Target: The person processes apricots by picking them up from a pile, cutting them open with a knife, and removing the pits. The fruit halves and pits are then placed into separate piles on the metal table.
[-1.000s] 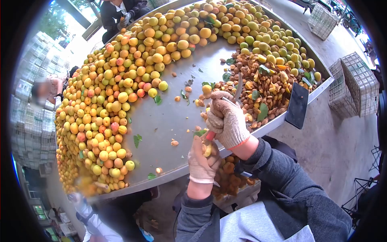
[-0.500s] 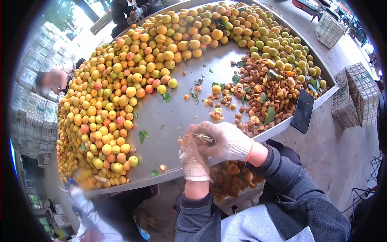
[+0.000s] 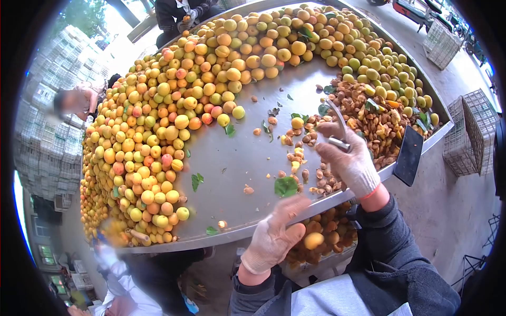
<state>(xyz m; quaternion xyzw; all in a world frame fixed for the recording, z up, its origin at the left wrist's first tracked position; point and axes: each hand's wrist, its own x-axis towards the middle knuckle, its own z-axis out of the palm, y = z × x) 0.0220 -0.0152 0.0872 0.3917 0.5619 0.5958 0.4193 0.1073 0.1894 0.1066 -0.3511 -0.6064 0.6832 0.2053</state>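
Looking down at a round metal table (image 3: 232, 158), bare in its middle. The right hand (image 3: 350, 160), gloved, is closed around a knife (image 3: 337, 124) over the table's near right part. The curved blade runs up and away from the person, its tip toward the table's far side. Under and beyond it, pits (image 3: 369, 113) spread across the table's right side.

The left hand (image 3: 274, 234), gloved, is open with fingers spread and holds nothing. It hangs just outside the table's near rim. One apricot (image 3: 313, 240) shows just right of that hand, below the rim, above a bin (image 3: 337, 229) of fruit under the table. Whether it touches the glove cannot be told.

The heap (image 3: 158, 131) of whole fruit covers the table's left and far sides, well apart from both hands across the bare metal. The left hand is nearer to it. A leaf (image 3: 286, 186) lies on the table between the hands. A phone (image 3: 410, 155) leans at the table's right rim.
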